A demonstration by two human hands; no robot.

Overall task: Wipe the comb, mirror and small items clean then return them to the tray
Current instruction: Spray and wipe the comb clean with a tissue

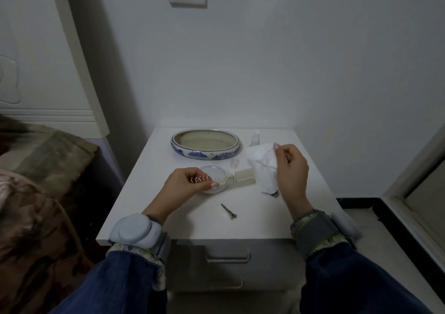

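- Left hand (183, 183) has a pinching grip on a small beaded item (199, 179), probably light and slippery; hold its ends.
- Right hand (290, 169) grasps the soft cloth (261, 166).
- Mirror (215, 177), comb (244, 177) lie on the bench (252, 217), tray (206, 147) behind.

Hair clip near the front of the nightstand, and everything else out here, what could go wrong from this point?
1. The hair clip lies loose near the nightstand's front edge; a sleeve could sweep it off.
2. The cloth hanging from the right hand might drag the comb or tip the small bottle behind it.
3. The left hand holds a beaded item over the round mirror; dropping it could scratch the glass.
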